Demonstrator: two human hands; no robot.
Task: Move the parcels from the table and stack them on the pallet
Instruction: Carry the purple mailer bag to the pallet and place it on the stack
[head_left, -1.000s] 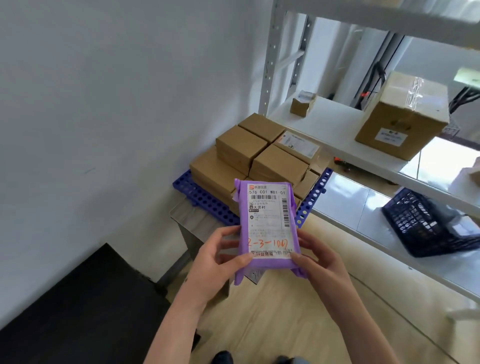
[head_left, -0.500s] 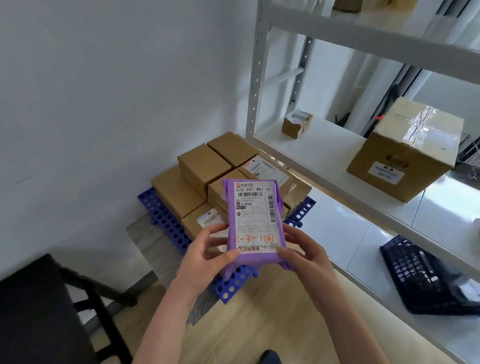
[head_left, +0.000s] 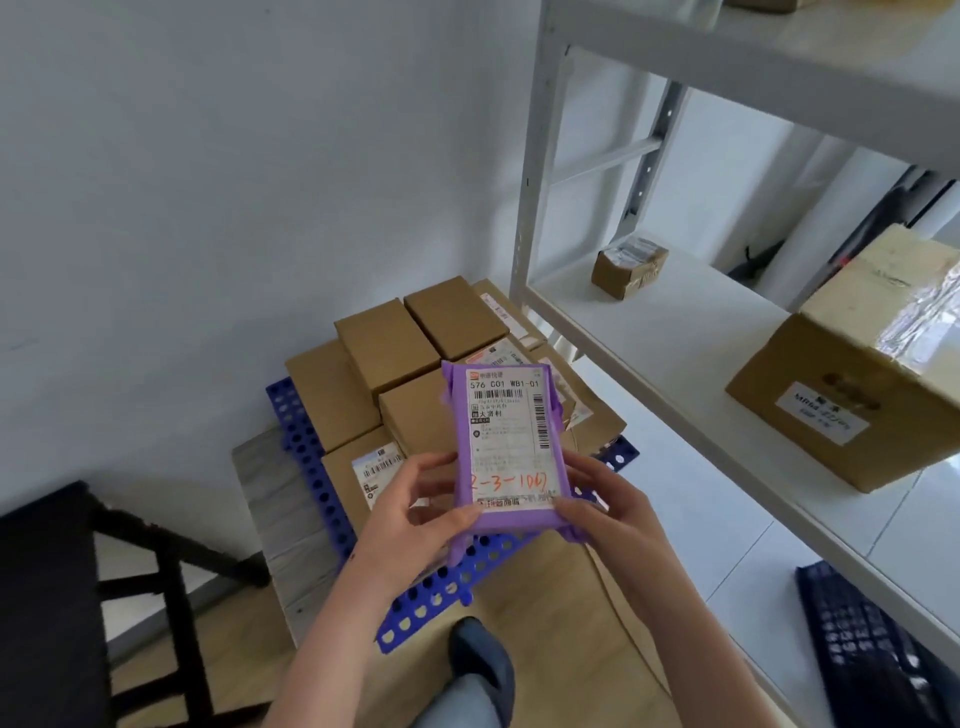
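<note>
A flat purple parcel (head_left: 506, 441) with a white shipping label faces up, held level in front of me. My left hand (head_left: 415, 512) grips its near left corner and my right hand (head_left: 605, 506) grips its near right corner. Below and beyond it lies the blue perforated pallet (head_left: 306, 457) on the floor by the wall. Several brown cardboard parcels (head_left: 387, 351) are stacked on the pallet in two layers. The purple parcel hangs above the pallet's near part and hides some of the boxes.
A white metal shelf rack (head_left: 680, 332) stands to the right, holding a large taped carton (head_left: 857, 400) and a small box (head_left: 628, 265). A dark crate (head_left: 872, 649) sits under the shelf. A black table (head_left: 47, 597) is at the left. My leg (head_left: 478, 670) is near the pallet.
I have stepped closer to the pallet, which now lies lower and nearer in view. Both hands keep the same hold on the purple parcel.
</note>
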